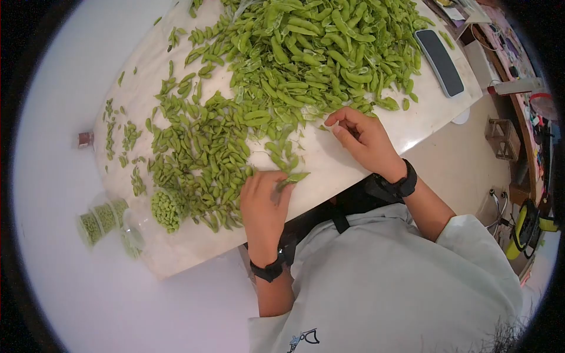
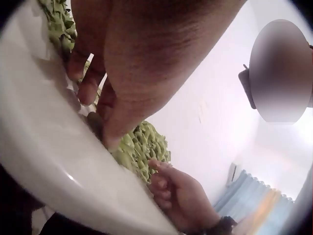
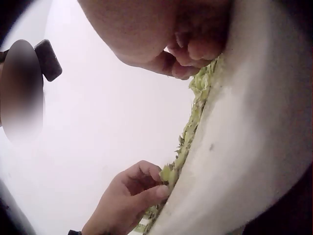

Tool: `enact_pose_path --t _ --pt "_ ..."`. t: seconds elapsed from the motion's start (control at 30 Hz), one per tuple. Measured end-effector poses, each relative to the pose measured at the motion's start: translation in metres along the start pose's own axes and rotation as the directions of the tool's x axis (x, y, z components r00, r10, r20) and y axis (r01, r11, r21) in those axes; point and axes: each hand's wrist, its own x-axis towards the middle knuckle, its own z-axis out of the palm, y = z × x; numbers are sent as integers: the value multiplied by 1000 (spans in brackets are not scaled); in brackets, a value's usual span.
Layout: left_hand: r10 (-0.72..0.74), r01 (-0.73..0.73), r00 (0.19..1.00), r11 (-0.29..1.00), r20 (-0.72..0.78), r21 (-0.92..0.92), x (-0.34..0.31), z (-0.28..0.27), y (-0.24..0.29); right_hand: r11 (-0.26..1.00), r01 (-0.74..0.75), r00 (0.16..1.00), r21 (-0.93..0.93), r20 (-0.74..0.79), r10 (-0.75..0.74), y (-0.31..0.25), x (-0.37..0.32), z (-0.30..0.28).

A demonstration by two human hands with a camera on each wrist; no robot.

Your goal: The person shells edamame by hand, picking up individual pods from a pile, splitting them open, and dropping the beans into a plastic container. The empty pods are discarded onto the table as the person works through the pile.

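In the head view, my left hand (image 1: 265, 197) pinches a green soybean pod (image 1: 295, 178) between thumb and fingers, at the table's near side. A heap of small plump pods (image 1: 200, 141) lies just beyond and left of that hand. My right hand (image 1: 368, 144) hovers over the bare tabletop, with its fingers curled and the thumb near the index fingertip. I cannot tell whether something small sits between them. Past it rises a large pile of lighter green pods (image 1: 318, 53), some looking split and flat. In the right wrist view the left hand (image 3: 129, 198) holds the pod close over the table.
A clear tub of green beans (image 1: 166, 210) stands at the table's near left corner. Beside it are more clear containers with beans (image 1: 103, 220). A phone (image 1: 439, 63) lies near the right edge. A wooden stool (image 1: 502, 139) stands on the floor at right.
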Motion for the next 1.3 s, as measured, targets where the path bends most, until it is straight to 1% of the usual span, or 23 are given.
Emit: enact_pose_path --t 0.03,0.13,0.23,0.33,0.43,0.53,0.63,0.73,0.87,0.97,1.07,1.17,1.3 --pt "-15 15 1000 1000 9 3 0 -1 1 1000 2 1000 -5 3 -2 -1 0 -1" --pt "14 -14 1000 1000 4 -8 -2 -1 -1 1000 15 1000 -20 -1 -15 0 -1 0" --pt "-58 57 998 998 -7 -22 -4 0 0 998 37 999 -46 -6 -37 0 0 0" --pt "-24 25 999 1000 35 -12 -5 -3 1 996 33 999 -77 11 -33 -5 -1 -1" --pt "8 -9 1000 999 -9 -33 -3 0 -6 994 29 999 -110 30 -26 -8 0 -4" --pt "-2 2 1000 1000 13 25 4 4 -11 993 13 1000 -113 29 -10 -7 -2 -3" --pt "-38 35 998 997 48 64 12 -1 4 994 23 1000 -106 16 -21 -10 1 0" --pt "-5 2 1000 992 20 124 13 2 6 991 26 1000 -128 -1 -27 -11 -3 -5" --pt "-34 35 999 996 -8 77 11 6 4 986 126 991 -107 -21 -129 -7 -4 -4" --pt "-133 132 991 990 11 59 9 3 11 982 159 985 -101 -48 -165 -2 -5 -2" --pt "-88 85 993 995 -74 -51 7 7 3 979 175 983 -103 -47 -180 0 -5 -1" --pt "-137 125 985 985 -107 -117 4 7 -2 990 69 998 -124 -5 -70 -11 -5 -5" --pt "-238 217 965 959 -106 -182 2 4 7 988 42 999 -150 3 -42 -12 -5 -3"
